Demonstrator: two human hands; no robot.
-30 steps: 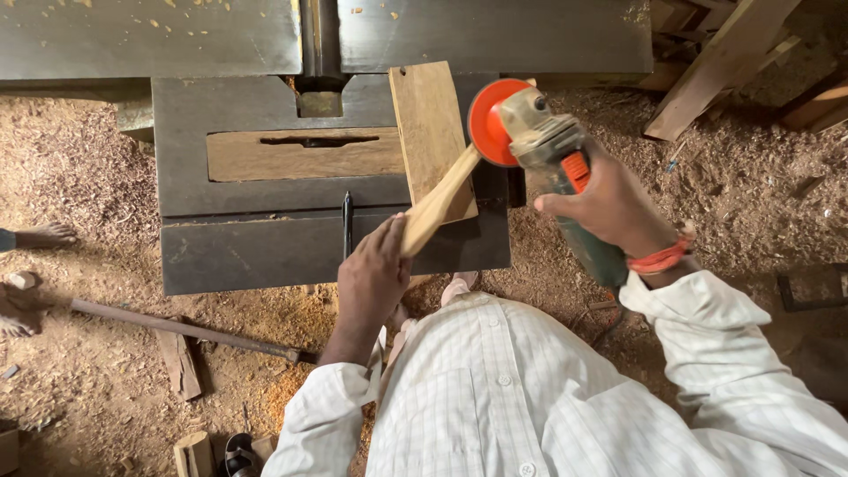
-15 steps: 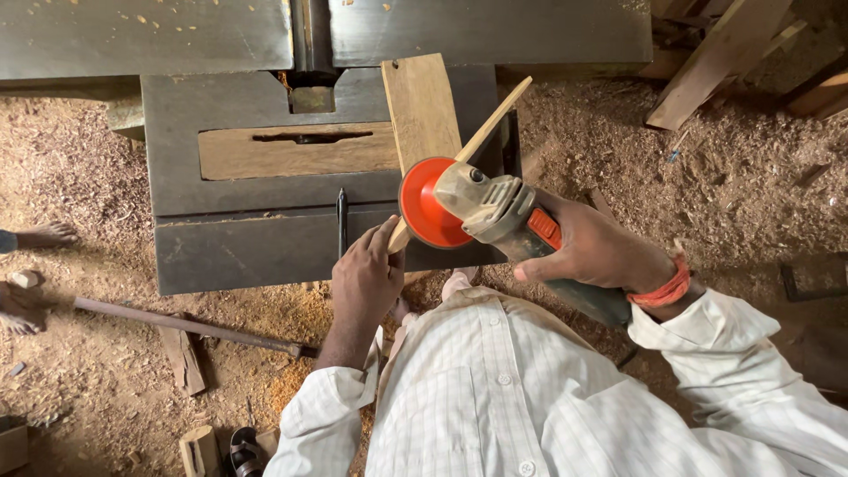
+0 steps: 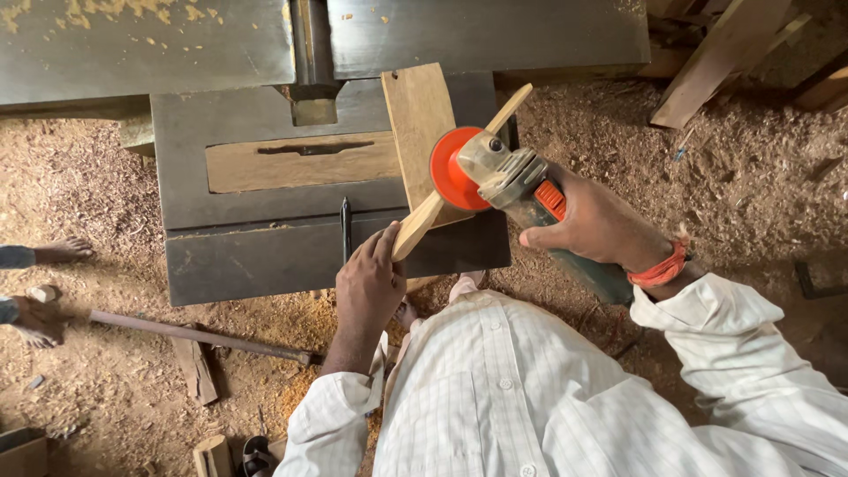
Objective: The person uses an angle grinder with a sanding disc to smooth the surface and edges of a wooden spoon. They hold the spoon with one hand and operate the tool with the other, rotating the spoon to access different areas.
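Observation:
My left hand (image 3: 371, 287) grips the near end of a narrow wooden stick (image 3: 417, 228) that slants up and to the right, its far tip showing past the tool. My right hand (image 3: 596, 225) holds an angle grinder (image 3: 521, 190) with a green body and an orange switch. Its orange sanding disc (image 3: 455, 168) lies against the middle of the stick. Under both lies a flat wooden board (image 3: 420, 115) on a dark metal machine table (image 3: 256, 256).
The machine table has a wooden insert with a slot (image 3: 300, 161). Sawdust covers the floor. A metal rod (image 3: 199, 334) and wood scraps lie at the left, planks (image 3: 724, 53) at the upper right. Another person's bare feet (image 3: 44, 283) stand at the left edge.
The grinder went from the stick's far end down toward my left hand, and now sits back up at mid-stick. My left hand stays on the stick's near end.

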